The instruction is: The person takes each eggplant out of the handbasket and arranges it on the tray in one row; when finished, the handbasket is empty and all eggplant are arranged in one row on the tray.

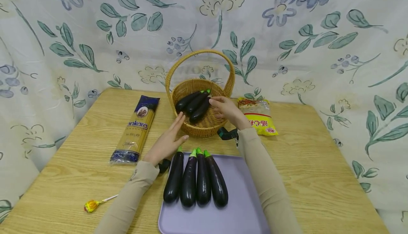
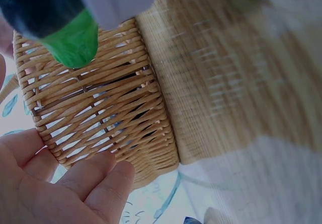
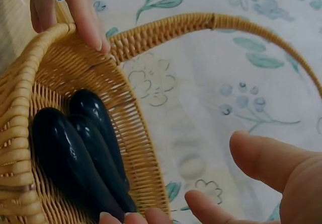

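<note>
Eggplants (image 1: 197,103), three in number, are contained in the wicker basket (image 1: 202,132), laid side by side with their green stems directed toward its rear right. Four other eggplants (image 1: 188,184) are set in a row on the lilac tray (image 1: 243,191), in front of the basket, with stems pointed toward it. The left hand (image 1: 167,141) is placed at the basket's front left; its fingers are extended, the thumb is held apart, and the woven wall is touched by the fingertips. The right hand (image 1: 230,111) is held at the basket's right rim, with thumb and fingers spread widely apart; its fingertips are seen close to the stem ends of the eggplants inside, but whether contact is made cannot be told. Spaghetti packet (image 1: 135,131) and food bag (image 1: 259,117) are laid respectively left and right of the basket; a wrapped lollipop (image 1: 92,205) is placed well apart from it, at front left. Behind the basket, a floral cloth (image 1: 194,17) is hung.
</note>
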### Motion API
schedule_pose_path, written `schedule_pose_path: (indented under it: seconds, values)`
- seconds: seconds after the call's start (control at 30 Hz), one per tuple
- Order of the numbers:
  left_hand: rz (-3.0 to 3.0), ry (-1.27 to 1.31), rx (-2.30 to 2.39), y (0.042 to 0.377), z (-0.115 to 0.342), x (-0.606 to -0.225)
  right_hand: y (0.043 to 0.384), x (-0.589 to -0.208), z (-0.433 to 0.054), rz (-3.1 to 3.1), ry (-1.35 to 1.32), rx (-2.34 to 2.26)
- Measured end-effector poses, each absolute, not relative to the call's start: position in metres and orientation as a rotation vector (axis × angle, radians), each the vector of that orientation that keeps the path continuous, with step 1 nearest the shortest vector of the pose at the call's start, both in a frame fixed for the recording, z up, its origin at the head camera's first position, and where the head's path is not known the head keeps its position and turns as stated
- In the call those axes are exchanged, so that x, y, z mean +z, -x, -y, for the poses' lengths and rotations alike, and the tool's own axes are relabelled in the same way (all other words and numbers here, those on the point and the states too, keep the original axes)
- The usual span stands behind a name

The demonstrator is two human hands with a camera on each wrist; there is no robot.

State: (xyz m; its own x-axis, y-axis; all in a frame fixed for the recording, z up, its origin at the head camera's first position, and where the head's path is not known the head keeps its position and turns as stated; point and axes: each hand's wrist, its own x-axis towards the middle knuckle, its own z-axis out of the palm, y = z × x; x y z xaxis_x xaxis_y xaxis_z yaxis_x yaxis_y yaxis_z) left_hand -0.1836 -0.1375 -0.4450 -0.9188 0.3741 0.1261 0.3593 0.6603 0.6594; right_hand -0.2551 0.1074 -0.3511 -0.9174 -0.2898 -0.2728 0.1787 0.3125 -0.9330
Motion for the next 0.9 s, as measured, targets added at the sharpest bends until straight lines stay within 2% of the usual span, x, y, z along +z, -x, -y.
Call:
schedule_pose_path:
  seconds: [0.5, 0.9]
  values:
    - [-2.868, -0.67, 1.117, 0.184, 0.138, -0.446, 0.278, -0.359, -0.091, -2.104, -0.093, -1.744]
    - [-2.872, -0.674, 1.111, 0.186, 0.138, -0.448, 0.296, -0.376, -0.072, -2.103, -0.273, -1.663]
